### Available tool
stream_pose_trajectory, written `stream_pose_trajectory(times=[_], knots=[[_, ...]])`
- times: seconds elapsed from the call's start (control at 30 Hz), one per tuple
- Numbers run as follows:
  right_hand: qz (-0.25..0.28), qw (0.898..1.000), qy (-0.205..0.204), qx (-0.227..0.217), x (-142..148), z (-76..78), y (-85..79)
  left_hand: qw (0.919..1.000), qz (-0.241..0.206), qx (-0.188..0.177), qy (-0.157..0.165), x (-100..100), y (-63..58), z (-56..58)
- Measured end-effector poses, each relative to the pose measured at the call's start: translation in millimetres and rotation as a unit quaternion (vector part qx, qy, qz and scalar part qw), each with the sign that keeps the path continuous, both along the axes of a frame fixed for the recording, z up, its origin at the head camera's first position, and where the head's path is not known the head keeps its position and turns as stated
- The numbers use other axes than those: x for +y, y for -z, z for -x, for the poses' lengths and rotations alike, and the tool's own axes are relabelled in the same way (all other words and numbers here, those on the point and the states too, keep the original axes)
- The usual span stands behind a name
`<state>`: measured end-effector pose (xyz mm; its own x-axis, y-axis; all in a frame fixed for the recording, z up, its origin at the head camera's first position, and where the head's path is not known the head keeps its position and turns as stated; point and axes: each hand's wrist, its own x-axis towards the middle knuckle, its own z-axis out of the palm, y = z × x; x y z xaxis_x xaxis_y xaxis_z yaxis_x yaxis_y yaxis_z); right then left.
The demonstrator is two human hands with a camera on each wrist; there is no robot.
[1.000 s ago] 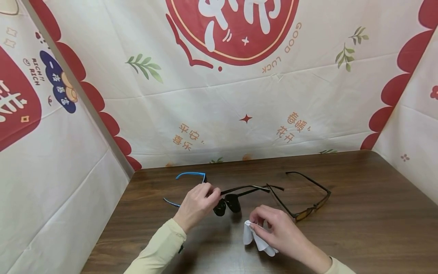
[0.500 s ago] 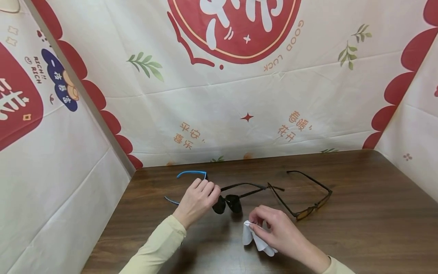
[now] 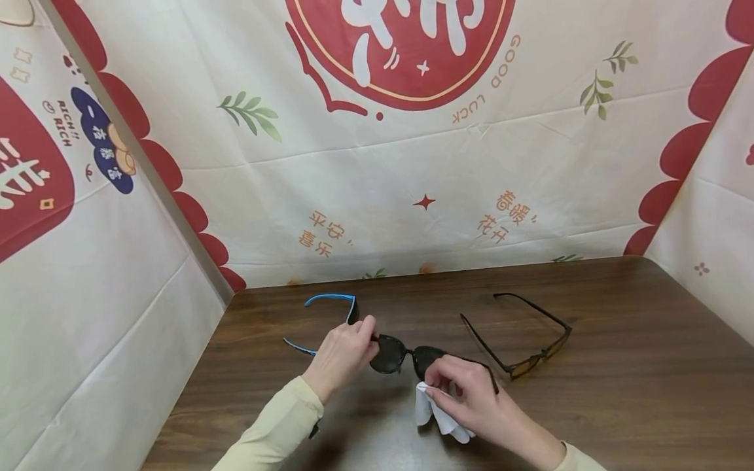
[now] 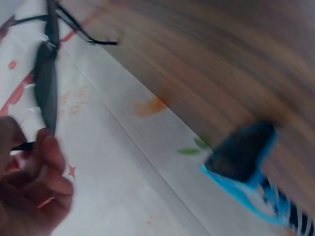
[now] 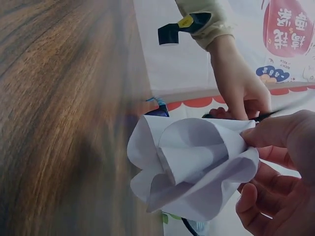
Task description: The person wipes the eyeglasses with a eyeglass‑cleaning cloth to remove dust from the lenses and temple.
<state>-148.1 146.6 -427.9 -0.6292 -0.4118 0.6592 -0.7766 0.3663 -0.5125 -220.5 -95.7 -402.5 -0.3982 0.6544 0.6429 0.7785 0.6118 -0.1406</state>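
White fabric with red scalloped edging hangs behind and to either side of a brown wood-grain table (image 3: 618, 386), and the back hanging (image 3: 389, 150) carries a big red disc, green sprigs and the words GOOD LUCK. From where I stand, the work sits in the middle of the tabletop. Dark sunglasses (image 3: 389, 355) are held up with the lenses spread side by side, pinched at one end between the thumb and fingers of the left hand (image 3: 340, 355). The right hand (image 3: 474, 396) has a folded white cloth (image 3: 443, 418) gripped between thumb and fingertips, its loose folds hanging down just below the second lens. That hand sits in front of part of this lens, and a dark arm of the frame shows beyond it; whether its fingers touch the sunglasses I can't fairly tell from this side.

Crowding the left hand is a blue-framed pair (image 4: 238, 155) with dark lenses, partly hidden behind the hand and wrist. On the other side, a black pair with yellowish lenses (image 3: 524, 367) lies unfolded on the wood, near the right hand, one arm reaching back toward the sunglasses. Pale yellow sleeves (image 3: 273, 418) cover both forearms, and a dark strap (image 5: 184, 28) hangs about the left cuff.
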Motion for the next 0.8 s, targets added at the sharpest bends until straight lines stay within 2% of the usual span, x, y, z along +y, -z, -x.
stream_pose_trajectory(times=[0.13, 0.27, 0.53, 0.67, 0.8], knots=[[0.006, 1.000, -0.001, -0.002, -1, -0.1, -1.3, 0.9932, -0.044, -0.107, 0.013, 4, -0.1, -5.0], [0.005, 1.000, -0.002, 0.003, -2, 0.6, -2.8, 0.9831, -0.079, -0.161, 0.035, 9, 2.2, -8.0], [0.013, 0.999, -0.007, 0.034, -3, 4.6, -3.3, 0.9692, -0.144, -0.197, 0.033, 15, 11.5, -14.4], [0.018, 0.999, -0.010, 0.047, -2, 7.8, -2.2, 0.9563, -0.181, -0.226, 0.043, 18, 15.1, -14.9], [0.018, 0.998, -0.007, 0.058, -1, 8.6, -2.8, 0.9395, -0.215, -0.263, 0.041, 21, 17.6, -14.7]])
